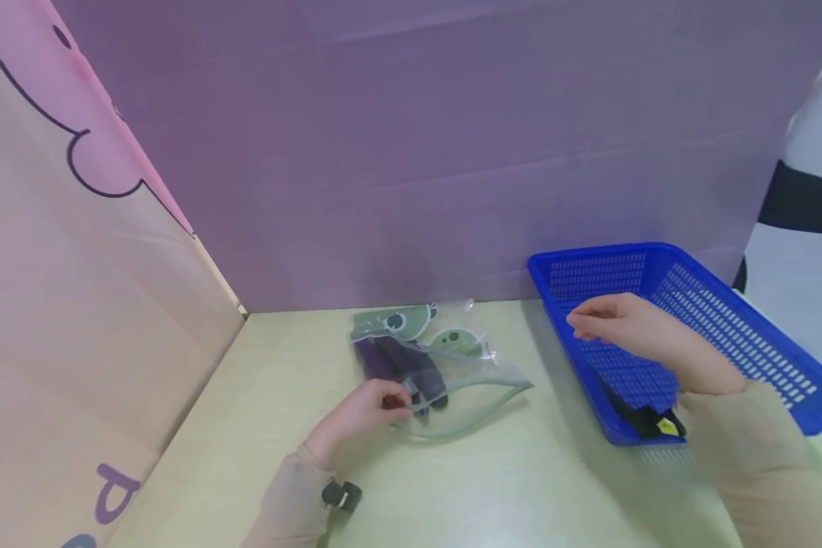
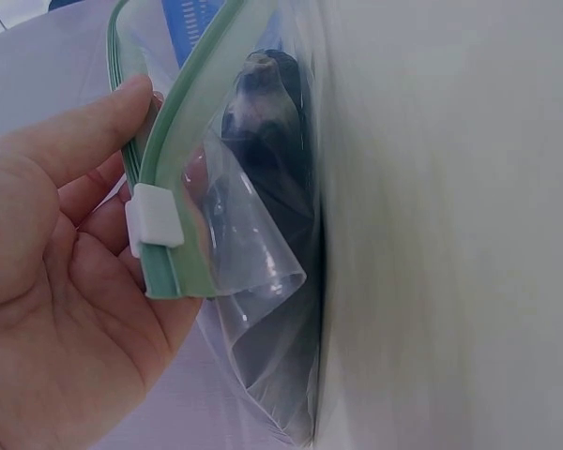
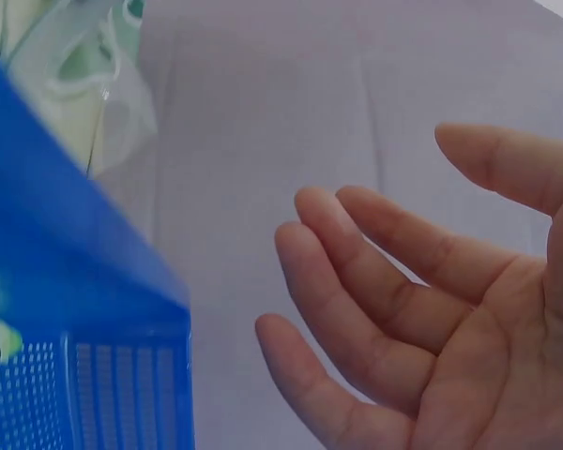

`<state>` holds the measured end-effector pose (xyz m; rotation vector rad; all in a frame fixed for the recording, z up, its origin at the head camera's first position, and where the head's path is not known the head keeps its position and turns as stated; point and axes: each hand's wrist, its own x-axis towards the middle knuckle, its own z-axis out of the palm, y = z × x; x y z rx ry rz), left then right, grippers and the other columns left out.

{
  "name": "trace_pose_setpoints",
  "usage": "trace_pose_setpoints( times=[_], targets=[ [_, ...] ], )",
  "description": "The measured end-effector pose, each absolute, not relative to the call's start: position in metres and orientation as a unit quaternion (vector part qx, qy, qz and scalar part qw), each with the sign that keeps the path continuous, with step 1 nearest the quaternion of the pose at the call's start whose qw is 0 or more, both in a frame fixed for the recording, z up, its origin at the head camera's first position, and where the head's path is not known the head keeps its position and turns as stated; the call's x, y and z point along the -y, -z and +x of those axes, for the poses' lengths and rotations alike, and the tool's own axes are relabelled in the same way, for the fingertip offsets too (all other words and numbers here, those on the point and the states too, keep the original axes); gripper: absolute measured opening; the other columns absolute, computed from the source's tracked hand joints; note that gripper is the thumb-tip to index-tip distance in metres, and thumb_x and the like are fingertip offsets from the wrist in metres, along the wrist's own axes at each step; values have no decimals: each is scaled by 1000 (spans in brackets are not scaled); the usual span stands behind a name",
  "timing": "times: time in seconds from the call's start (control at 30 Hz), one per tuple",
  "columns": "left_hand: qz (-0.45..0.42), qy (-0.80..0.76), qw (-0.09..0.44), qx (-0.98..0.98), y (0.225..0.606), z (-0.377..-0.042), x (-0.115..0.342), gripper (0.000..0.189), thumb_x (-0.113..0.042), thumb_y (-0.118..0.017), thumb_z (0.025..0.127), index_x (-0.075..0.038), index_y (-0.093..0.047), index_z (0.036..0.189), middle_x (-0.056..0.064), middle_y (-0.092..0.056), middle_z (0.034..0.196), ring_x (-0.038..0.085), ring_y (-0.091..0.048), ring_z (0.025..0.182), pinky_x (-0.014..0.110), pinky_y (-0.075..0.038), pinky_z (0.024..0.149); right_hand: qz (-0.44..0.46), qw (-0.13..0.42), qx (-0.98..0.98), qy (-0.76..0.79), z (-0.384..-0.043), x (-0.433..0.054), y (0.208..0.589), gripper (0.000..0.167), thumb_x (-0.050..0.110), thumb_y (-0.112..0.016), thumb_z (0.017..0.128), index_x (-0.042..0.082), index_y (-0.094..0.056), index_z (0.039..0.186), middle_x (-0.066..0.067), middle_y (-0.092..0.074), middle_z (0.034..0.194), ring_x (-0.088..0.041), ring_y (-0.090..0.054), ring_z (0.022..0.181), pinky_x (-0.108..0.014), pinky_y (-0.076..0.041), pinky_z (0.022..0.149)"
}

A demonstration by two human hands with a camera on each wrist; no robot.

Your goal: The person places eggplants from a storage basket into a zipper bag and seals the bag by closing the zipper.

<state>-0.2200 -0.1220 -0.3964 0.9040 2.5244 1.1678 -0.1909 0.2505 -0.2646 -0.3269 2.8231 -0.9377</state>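
A clear zip bag [image 1: 476,373] with a green seal strip and green printed shapes lies on the table, its mouth spread apart. Inside it are dark purple, long things [image 1: 390,358] that look like eggplants; one dark end [image 2: 263,108] shows through the plastic. My left hand [image 1: 366,415] pinches the bag's edge at the near left, close to the white slider [image 2: 155,220]. Over the blue basket [image 1: 613,422] hangs my right hand [image 1: 626,327], fingers loosely bent and holding nothing. A black item with a yellow label [image 1: 667,426] lies at the basket's near end.
A purple-grey cloth wall [image 1: 411,152] rises behind the pale table [image 1: 260,426]. Another printed panel [image 1: 96,251] stands along the left side. The basket's raised rim is to the right of the bag.
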Motion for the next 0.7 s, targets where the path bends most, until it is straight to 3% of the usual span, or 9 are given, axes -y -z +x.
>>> trace_pose_setpoints(
  times=[0.7],
  targets=[
    [307,-397,113,-858,397,-220,122,5,-7,-66,86,-2,-66,87,6,-66,82,3,-57,73,17,-50,67,-62,185,-915,354,-221,-296,280,63,36,-44,100,-18,-36,133,-14,-67,106,-27,-64,102,-46,-51,90]
  ],
)
